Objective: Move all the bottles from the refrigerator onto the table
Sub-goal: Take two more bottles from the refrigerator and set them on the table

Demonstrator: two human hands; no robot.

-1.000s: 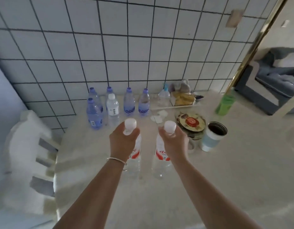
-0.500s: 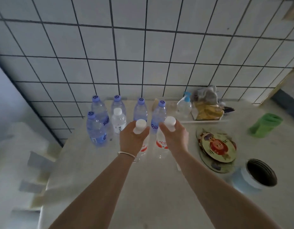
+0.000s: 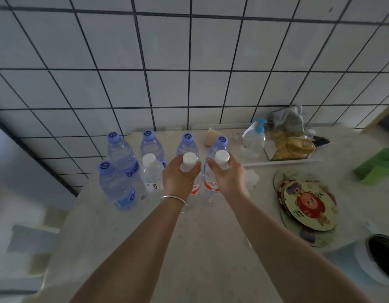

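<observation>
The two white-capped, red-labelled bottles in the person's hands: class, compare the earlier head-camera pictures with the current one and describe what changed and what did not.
Both hands carried the bottles forward, away from the person, toward the row of blue-capped bottles by the tiled wall. The left hand still grips the left red-labelled bottle, and the right hand the right red-labelled bottle, each just below its cap. Nothing was let go. The standing bottles kept their places.

Six water bottles (image 3: 121,158) stand far left on the counter (image 3: 189,248); coasters (image 3: 307,200) lie right; spray bottle (image 3: 254,141) stands far, between them.
</observation>
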